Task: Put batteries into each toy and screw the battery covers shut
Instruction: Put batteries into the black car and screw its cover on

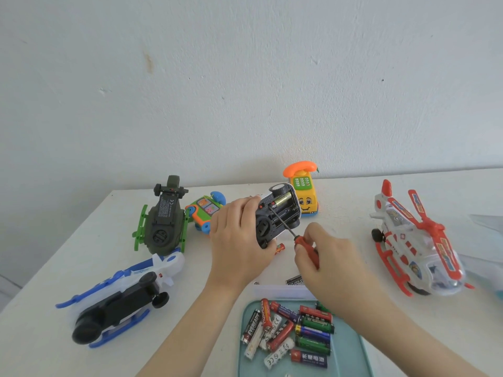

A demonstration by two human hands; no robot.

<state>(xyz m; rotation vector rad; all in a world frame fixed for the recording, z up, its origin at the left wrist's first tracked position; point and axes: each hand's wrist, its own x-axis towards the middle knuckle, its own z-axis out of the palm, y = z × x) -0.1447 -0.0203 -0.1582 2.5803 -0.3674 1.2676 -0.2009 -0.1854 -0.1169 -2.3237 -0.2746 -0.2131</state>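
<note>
Six toys are seen on or above the white table [348, 213]: a dark green upturned helicopter with bright green skids [163, 221], a blue and white upturned helicopter with a black underside [119, 300], a small green, orange and blue toy [205, 210], a yellow toy telephone with an orange handset [304, 191], a white and red upright helicopter [416, 240] at the right, and a white toy with a black underside [268, 224] held up at the middle. Roughly a dozen cylindrical batteries [288, 330] are heaped in a pale teal tray [351, 355] at the near edge. One red battery [279, 248] and one black battery [294, 280] lie loose on the table beyond it. The left hand [239, 240] is raised from the near side, its grip closed round the held toy. The grip of the right hand [326, 259] is pinched on the red handle of one screwdriver [306, 248]. The screwdriver's dark shaft slants from near right to far left, with its tip inside the open battery compartment [283, 206]. One gold battery [281, 199] is seated there. The held toy's underside is turned towards the camera, and its long axis runs from near left to far right.
</note>
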